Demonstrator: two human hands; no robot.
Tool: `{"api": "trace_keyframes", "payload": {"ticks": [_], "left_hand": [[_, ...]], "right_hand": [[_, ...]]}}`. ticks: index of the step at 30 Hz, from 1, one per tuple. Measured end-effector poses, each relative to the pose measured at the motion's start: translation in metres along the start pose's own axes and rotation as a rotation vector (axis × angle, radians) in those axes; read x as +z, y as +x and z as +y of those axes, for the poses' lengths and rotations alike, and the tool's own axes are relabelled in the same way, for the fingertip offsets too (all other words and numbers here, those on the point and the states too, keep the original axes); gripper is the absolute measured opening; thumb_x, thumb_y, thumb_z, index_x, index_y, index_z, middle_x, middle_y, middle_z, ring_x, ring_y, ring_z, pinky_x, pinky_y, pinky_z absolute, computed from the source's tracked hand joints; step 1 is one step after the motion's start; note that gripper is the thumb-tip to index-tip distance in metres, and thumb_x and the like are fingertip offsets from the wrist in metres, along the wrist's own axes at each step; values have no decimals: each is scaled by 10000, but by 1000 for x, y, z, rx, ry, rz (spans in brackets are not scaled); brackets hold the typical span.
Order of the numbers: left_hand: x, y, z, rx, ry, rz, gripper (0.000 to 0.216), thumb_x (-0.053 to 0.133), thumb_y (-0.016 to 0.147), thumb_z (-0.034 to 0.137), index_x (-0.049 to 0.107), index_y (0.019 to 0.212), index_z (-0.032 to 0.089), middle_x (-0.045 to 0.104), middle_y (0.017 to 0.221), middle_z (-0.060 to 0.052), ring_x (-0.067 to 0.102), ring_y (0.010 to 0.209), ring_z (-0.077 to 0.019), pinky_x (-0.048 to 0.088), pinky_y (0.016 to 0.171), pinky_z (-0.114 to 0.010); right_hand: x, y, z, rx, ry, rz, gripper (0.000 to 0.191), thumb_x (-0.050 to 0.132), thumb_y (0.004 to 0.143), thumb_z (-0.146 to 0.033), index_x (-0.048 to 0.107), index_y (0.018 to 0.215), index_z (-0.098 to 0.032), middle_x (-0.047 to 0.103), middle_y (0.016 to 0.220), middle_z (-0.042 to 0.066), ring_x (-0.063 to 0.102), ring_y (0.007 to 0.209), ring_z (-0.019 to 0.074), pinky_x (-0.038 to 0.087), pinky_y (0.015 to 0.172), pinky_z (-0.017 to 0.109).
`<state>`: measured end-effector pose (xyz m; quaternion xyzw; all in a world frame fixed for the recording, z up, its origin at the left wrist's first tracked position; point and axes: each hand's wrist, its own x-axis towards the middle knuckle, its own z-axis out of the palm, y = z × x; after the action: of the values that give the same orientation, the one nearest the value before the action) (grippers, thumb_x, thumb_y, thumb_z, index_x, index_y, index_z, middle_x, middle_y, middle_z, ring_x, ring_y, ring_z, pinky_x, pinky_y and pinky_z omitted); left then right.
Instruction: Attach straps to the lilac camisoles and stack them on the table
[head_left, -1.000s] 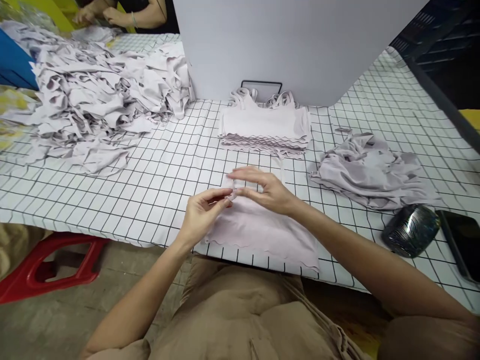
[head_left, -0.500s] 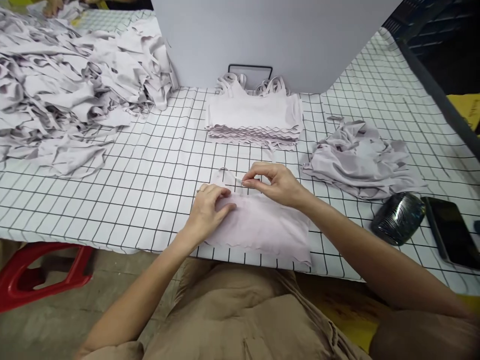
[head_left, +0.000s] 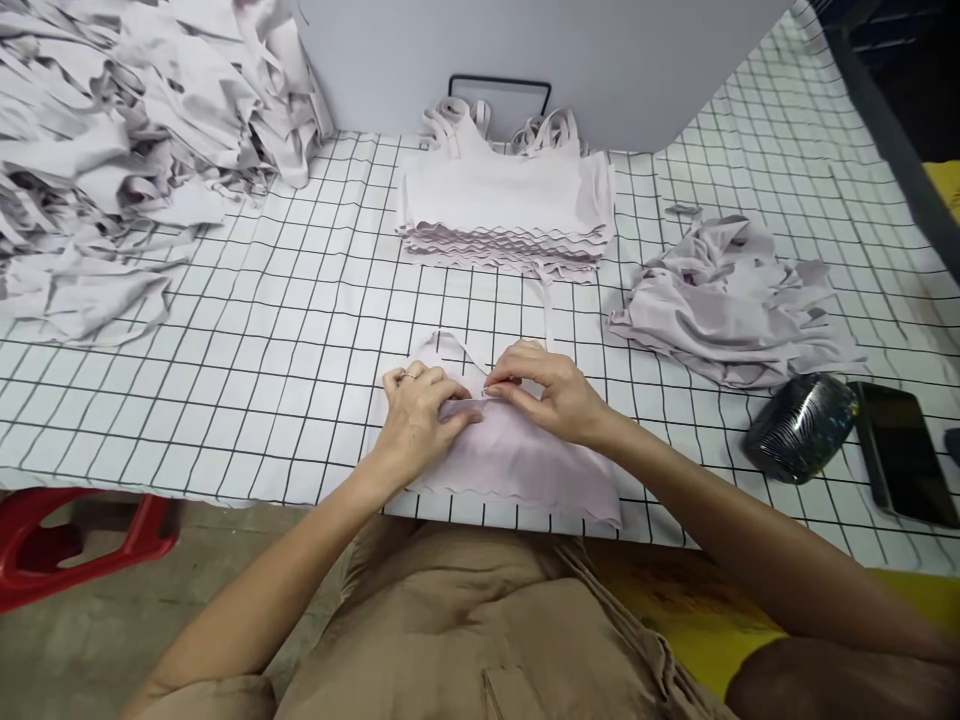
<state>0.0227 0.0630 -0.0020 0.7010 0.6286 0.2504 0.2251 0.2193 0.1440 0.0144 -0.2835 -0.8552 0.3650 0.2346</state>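
Note:
A pale lilac strappy top (head_left: 525, 465) lies at the table's front edge, its wavy hem toward me. My right hand (head_left: 551, 390) pinches its upper edge near a thin strap, thumb against forefinger. Beside it, my left hand (head_left: 420, 415), with a ring on one finger, grips the same upper edge between thumb and fingers. The two hands' fingertips are almost touching. One strap loop rises behind my left fingers; the part of the top under my hands is hidden.
A neat stack of similar tops (head_left: 510, 200) stands behind, against a grey panel (head_left: 540, 60). A large loose heap of tops (head_left: 150, 110) covers the left. To the right are a crumpled pile (head_left: 735, 310), a shiny black object (head_left: 801, 428) and a phone (head_left: 904, 450). A red stool (head_left: 142, 530) is below left.
My right hand has come down slightly from the strap to the top's upper edge, close to my left fingers. The cloth's right side has shifted. The whole view has tilted a little.

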Motion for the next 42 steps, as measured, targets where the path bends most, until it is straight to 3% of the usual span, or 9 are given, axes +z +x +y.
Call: {"api": "trace_keyframes", "payload": {"ticks": [13, 25, 42], "left_hand": [[12, -1, -4, 138, -41, 104, 132, 717, 902, 308, 757, 787, 257, 595, 601, 41, 489, 670, -155, 277, 854, -398], [17, 0, -4, 255, 2, 211, 183, 711, 900, 277, 710, 726, 218, 602, 587, 39, 503, 661, -155, 287, 866, -395], [16, -1, -3, 196, 46, 149, 243, 655, 936, 336, 700, 725, 225, 592, 580, 26, 499, 675, -170, 297, 884, -415]], "right_hand": [[8, -5, 2, -125, -129, -14, 163, 562, 974, -227, 663, 851, -197, 643, 769, 34, 527, 851, 201, 367, 827, 404], [15, -8, 2, -143, -95, 78, 152, 578, 959, -197, 660, 832, -200, 648, 747, 30, 532, 842, 199, 390, 804, 400], [17, -10, 5, -130, -200, 25, 197, 537, 973, -209, 652, 813, -202, 634, 758, 39, 519, 877, 215, 364, 844, 420]]}}
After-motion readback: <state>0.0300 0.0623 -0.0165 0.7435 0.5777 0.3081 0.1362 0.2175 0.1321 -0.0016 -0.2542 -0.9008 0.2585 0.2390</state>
